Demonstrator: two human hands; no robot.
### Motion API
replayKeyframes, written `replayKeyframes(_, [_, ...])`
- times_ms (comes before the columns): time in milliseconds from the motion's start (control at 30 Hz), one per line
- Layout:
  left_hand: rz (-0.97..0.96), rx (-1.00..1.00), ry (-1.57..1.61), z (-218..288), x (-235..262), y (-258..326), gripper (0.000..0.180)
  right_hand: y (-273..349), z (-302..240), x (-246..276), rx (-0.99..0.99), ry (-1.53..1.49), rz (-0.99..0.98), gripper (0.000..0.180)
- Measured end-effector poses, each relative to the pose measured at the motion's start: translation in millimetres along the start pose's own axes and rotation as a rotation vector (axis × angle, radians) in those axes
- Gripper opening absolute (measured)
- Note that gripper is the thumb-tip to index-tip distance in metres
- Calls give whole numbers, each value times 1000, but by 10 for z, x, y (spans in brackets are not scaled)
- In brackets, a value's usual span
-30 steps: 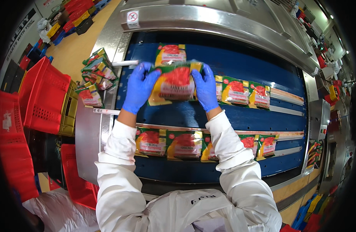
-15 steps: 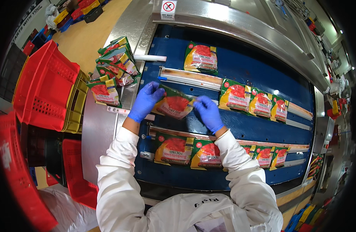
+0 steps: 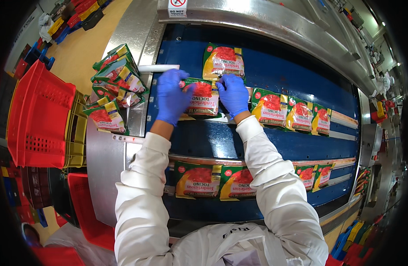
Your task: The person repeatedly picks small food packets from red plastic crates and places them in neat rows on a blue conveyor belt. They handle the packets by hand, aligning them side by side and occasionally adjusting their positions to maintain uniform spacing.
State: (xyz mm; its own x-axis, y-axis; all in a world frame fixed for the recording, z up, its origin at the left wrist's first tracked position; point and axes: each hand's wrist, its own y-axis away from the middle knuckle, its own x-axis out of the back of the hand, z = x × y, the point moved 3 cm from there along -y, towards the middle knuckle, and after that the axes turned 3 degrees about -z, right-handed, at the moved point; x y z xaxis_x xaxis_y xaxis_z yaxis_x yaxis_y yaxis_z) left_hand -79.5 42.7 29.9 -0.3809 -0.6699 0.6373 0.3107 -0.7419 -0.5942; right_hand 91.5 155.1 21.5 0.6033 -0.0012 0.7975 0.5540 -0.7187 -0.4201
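Observation:
Between my two gloved hands is a green, red and yellow food pouch, lying over the upper metal bar on the blue machine bed. My left hand, in a blue glove, pinches its left edge, with the fingertips partly hidden. Fingers curled, my right hand grips the pouch at its upper right corner. Just beyond lies another pouch, close to my right fingertips. To the right, several matching pouches lie in a row along the same bar.
A lower row of pouches runs along a second metal bar, partly covered by my right forearm. On the steel ledge at left sits a heap of pouches. Stacked red crates stand beyond it. A curved steel cover borders the bed's far side.
Both hands have carried the pouch away from me, from over the gap between the rows onto the upper bar. It now lies flatter. The view has shifted slightly.

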Motion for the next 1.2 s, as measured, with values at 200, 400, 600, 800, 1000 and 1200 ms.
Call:
replayKeyframes(200, [-318,-30,-352,522,-415,379,87,-98,101,93,-50,-79,-130,15])
replayKeyframes(400, [-244,5,-314,525,-505,415,80,-154,252,167,-133,39,-135,16])
replayKeyframes(600, [-247,24,-295,631,-481,398,81,-657,843,65,-334,154,49,48])
replayKeyframes(800, [-252,150,-49,873,-390,43,79,-1052,1841,-161,-600,-417,-73,41])
replayKeyframes(1000, [167,241,323,599,194,-33,68,-572,566,557,-237,-1230,-78,11])
replayKeyframes(1200, [-83,280,979,1270,188,-264,48,-150,222,1399,-122,-1176,136,13])
